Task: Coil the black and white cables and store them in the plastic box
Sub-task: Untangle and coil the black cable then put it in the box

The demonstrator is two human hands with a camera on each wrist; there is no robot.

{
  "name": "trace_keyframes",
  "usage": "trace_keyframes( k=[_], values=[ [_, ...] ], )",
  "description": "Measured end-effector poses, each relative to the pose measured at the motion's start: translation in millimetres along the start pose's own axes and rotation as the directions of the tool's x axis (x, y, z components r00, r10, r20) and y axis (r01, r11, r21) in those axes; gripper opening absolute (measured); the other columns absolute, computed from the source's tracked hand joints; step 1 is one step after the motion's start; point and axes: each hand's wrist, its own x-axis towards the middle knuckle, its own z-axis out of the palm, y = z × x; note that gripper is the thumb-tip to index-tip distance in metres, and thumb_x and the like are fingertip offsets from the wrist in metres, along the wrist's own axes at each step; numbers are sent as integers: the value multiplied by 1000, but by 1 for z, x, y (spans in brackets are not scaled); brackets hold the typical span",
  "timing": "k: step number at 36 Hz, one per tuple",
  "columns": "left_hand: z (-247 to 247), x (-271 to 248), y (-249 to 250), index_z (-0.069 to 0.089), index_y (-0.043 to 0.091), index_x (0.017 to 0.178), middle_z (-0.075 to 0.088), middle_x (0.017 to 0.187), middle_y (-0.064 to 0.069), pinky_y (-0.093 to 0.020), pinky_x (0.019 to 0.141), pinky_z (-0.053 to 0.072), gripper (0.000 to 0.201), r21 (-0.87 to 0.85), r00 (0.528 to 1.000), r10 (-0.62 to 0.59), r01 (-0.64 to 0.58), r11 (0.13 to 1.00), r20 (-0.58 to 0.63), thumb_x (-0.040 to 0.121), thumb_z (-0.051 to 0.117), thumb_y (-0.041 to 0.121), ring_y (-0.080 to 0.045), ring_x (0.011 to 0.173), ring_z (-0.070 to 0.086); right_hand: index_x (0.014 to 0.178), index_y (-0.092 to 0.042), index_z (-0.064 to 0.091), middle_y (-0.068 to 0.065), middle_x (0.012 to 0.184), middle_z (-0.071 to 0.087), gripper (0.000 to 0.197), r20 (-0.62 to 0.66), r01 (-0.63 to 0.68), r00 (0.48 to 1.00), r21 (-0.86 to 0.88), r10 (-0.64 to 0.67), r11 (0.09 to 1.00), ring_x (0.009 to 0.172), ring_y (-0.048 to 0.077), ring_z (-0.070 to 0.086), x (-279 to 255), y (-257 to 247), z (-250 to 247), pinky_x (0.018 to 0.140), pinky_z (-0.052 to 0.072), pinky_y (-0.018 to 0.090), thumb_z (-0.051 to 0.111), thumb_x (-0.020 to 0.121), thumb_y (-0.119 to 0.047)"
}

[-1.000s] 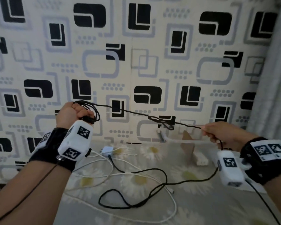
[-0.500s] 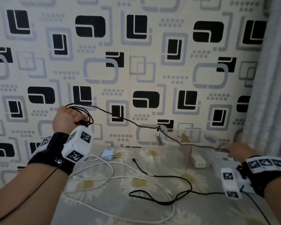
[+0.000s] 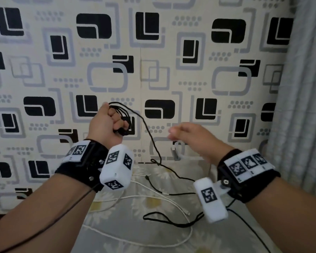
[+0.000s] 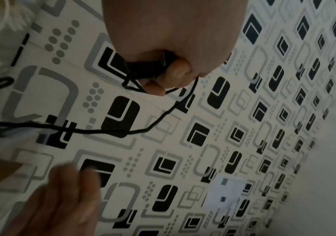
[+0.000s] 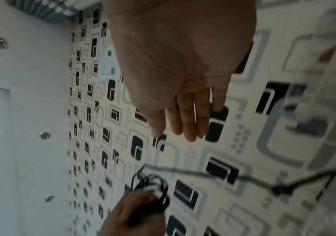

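Observation:
My left hand (image 3: 117, 123) is raised in a fist in front of the wall and grips several loops of the black cable (image 3: 123, 114). The loose length of that cable hangs slack, passes a knot (image 3: 154, 161) and trails onto the table. The left wrist view shows the fist (image 4: 163, 63) closed round the bundled black cable (image 4: 146, 67). My right hand (image 3: 173, 134) hovers just right of the coil with straight fingers (image 5: 183, 121) and holds nothing. The white cable (image 3: 153, 198) lies loose on the table. The clear plastic box (image 3: 188, 157) is mostly hidden behind my right hand.
A grey curtain (image 3: 303, 106) hangs at the right. The patterned wall (image 3: 171, 79) stands close behind the table. The floral tablecloth (image 3: 135, 238) carries tangled loops of both cables in the middle.
My right hand has let go of the black cable and moved up and left toward the coil. The once taut strand now hangs slack. My left hand has shifted right, still holding the coil.

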Motion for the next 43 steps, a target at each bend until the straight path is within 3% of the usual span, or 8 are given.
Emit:
trace_keyframes(
  k=[4,7,10,13,21,27,36,43],
  values=[
    [12,-3,-6,34,22,62,22,45,8,-21,51,37,46,55,999,8,-10,998,34,103,36,42,-10,33,18,138,-29,42,-7,131,60,50,260,-48,965,107,18,993,101,-7,52,-7,-15,31,68,35,10,57,93,-43],
    [10,-2,-6,33,21,63,22,44,8,-22,54,37,46,102,999,5,-9,995,40,103,35,43,-10,33,17,136,-22,39,0,116,67,48,306,-65,952,174,9,983,94,-3,58,-7,-10,49,76,39,11,59,94,-31],
    [-2,1,-4,32,21,63,21,44,8,-23,55,37,46,157,1000,1,-5,988,28,103,36,44,-10,33,18,120,-17,49,-1,89,61,25,146,-47,989,239,12,970,73,11,56,-3,-6,52,81,51,31,56,96,-23],
    [-16,2,-5,31,22,62,22,43,7,-24,57,36,46,236,999,-40,30,971,37,102,38,44,-10,32,18,101,-21,58,-9,80,58,8,-145,12,989,223,21,975,60,10,45,5,-10,36,53,42,23,54,97,-26],
    [-11,-19,-23,34,21,62,20,42,8,-23,53,39,46,341,911,-329,236,910,248,100,37,47,-7,27,17,84,-21,62,-9,71,53,13,-525,61,840,345,139,937,61,6,44,51,-8,-3,54,33,20,56,95,-23],
    [-12,-18,-17,34,21,60,23,37,8,-18,50,42,46,70,865,-338,337,939,372,99,36,45,-7,24,22,84,-21,65,0,72,55,18,-204,-172,958,150,201,974,47,9,35,50,32,26,36,27,19,53,97,-23],
    [-44,2,-22,33,22,58,20,41,7,-18,50,40,49,-129,967,-187,211,969,175,101,36,45,-10,28,18,98,-22,67,-12,68,54,22,64,65,996,-124,-57,990,55,3,45,26,49,85,52,35,18,46,100,-28],
    [-65,26,-35,33,22,61,22,48,10,-20,56,37,48,-218,994,-103,92,972,-42,99,40,50,-10,34,18,145,-50,26,-1,149,42,53,405,189,914,-408,-8,893,119,20,52,25,56,111,93,41,25,39,102,-22]
  ],
)
